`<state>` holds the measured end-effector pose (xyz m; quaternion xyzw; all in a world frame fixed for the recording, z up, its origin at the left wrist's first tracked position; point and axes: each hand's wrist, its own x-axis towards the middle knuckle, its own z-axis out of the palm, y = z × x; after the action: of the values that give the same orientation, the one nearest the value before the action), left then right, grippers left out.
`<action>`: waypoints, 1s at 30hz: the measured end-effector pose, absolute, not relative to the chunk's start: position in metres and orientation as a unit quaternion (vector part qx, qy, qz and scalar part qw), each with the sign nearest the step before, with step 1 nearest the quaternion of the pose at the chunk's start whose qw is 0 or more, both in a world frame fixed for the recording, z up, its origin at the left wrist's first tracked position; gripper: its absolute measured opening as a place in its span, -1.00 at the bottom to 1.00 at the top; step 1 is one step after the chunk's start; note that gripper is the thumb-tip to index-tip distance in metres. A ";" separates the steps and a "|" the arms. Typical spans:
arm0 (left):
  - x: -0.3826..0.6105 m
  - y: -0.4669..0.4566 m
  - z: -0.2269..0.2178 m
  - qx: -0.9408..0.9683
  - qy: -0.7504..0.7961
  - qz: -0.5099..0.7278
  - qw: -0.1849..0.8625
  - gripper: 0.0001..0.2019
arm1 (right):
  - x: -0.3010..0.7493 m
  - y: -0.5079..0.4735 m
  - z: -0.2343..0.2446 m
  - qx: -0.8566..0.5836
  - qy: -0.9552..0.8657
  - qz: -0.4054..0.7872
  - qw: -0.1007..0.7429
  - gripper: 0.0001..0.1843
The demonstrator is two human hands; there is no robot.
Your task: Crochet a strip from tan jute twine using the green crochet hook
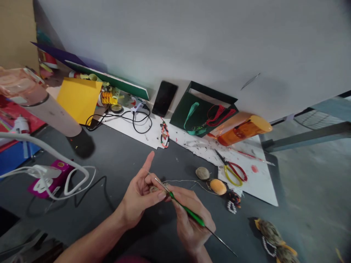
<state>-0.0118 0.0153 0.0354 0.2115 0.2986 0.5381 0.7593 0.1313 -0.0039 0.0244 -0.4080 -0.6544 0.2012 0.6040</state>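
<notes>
Dark grey tabletop (109,153) under white sheet (260,190)

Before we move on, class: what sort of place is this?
Most likely a handicraft workbench: the right hand holds a green-handled crochet hook, a strand of beads lies on a white board, and yellow-and-red-handled scissors lie nearby.

My head-worn camera is looking forward and down from above, close over my left hand (137,197) and right hand (192,223), facing across the grey tabletop (115,157) toward the white wall (192,44).
</notes>
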 end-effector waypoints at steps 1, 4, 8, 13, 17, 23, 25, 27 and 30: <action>-0.012 0.015 0.035 0.229 0.306 0.547 0.745 0.12 | 0.132 -0.004 0.026 -0.411 -0.666 0.182 0.595 -0.70; -0.013 0.015 0.033 0.276 0.338 0.563 0.701 0.05 | 0.135 -0.003 0.029 -0.410 -0.703 0.139 0.565 -0.69; -0.015 0.015 0.030 0.294 0.380 0.559 0.676 -0.03 | 0.135 -0.003 0.032 -0.407 -0.700 0.171 0.561 -0.66; -0.017 0.015 0.028 0.299 0.411 0.554 0.660 -0.11 | 0.130 -0.003 0.033 -0.386 -0.655 0.226 0.609 -0.69; -0.018 0.015 0.027 0.303 0.412 0.555 0.657 -0.14 | 0.129 -0.005 0.035 -0.404 -0.628 0.243 0.619 -0.72; -0.018 0.016 0.031 0.313 0.412 0.548 0.658 -0.09 | 0.131 -0.007 0.039 -0.422 -0.617 0.268 0.607 -0.78; -0.018 0.016 0.032 0.316 0.413 0.548 0.655 -0.09 | 0.131 -0.007 0.038 -0.415 -0.615 0.279 0.610 -0.79; -0.018 0.017 0.033 0.318 0.414 0.547 0.654 -0.09 | 0.131 -0.007 0.038 -0.409 -0.614 0.287 0.611 -0.80; -0.019 0.017 0.033 0.324 0.413 0.546 0.653 -0.08 | 0.131 -0.006 0.038 -0.407 -0.616 0.285 0.612 -0.81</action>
<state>-0.0189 0.0168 0.0331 0.3240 0.4133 0.5459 0.6528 0.1312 -0.0064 0.0384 -0.4068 -0.6155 0.2852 0.6118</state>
